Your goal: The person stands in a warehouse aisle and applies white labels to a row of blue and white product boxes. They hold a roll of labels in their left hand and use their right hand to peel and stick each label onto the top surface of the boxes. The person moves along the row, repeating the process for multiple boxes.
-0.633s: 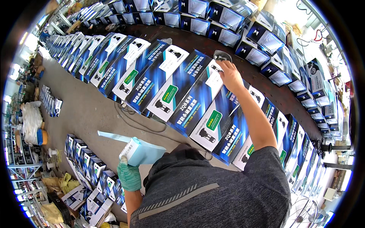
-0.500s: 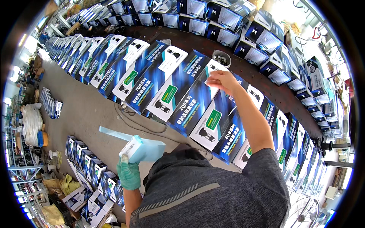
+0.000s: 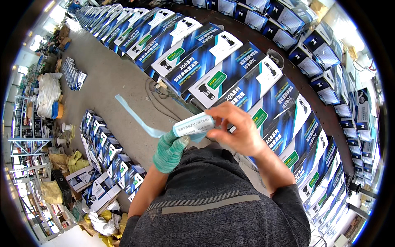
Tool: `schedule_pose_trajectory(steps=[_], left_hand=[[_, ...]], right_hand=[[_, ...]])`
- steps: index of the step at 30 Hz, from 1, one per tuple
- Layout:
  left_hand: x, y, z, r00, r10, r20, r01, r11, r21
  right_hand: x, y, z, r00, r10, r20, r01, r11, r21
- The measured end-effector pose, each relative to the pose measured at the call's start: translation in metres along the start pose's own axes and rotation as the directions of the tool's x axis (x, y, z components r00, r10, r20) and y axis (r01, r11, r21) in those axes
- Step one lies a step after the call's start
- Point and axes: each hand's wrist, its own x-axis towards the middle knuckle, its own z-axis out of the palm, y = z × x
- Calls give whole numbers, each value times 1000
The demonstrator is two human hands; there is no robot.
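My left hand (image 3: 169, 153), in a green knitted glove, grips a roll of white printed labels (image 3: 193, 126) on light-blue backing. A bare strip of the backing paper (image 3: 138, 117) trails from the roll to the left, above the floor. My right hand (image 3: 236, 129) is bare and curled at the roll's right end, its index finger at the upper edge and its thumb at the lower edge. The other right fingers bend inward, partly hidden. Just beyond both hands runs a row of blue-and-white printed cartons (image 3: 195, 66), some with a white label on top.
More cartons (image 3: 284, 37) stand stacked on the far side and down the right. A small bin (image 3: 275, 57) sits behind the row. Dark cables (image 3: 154, 92) lie on the grey floor (image 3: 98, 82). At lower left are more cartons (image 3: 101, 144) and bags (image 3: 76, 161).
My right hand has come back from a carton's top to the label roll. My left hand has raised the roll and brought it rightward. The whole view has shifted.
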Motion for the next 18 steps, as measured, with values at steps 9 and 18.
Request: schedule_pose_trajectory(steps=[9, 18], left_hand=[[4, -4, 2, 990, 22, 142, -50, 979, 198], [15, -6, 28, 976, -214, 37, 214, 919, -331]], right_hand=[[-25, 1, 17, 980, 116, -161, -119, 993, -7], [-52, 15, 33, 951, -119, -287, 53, 973, -227]])
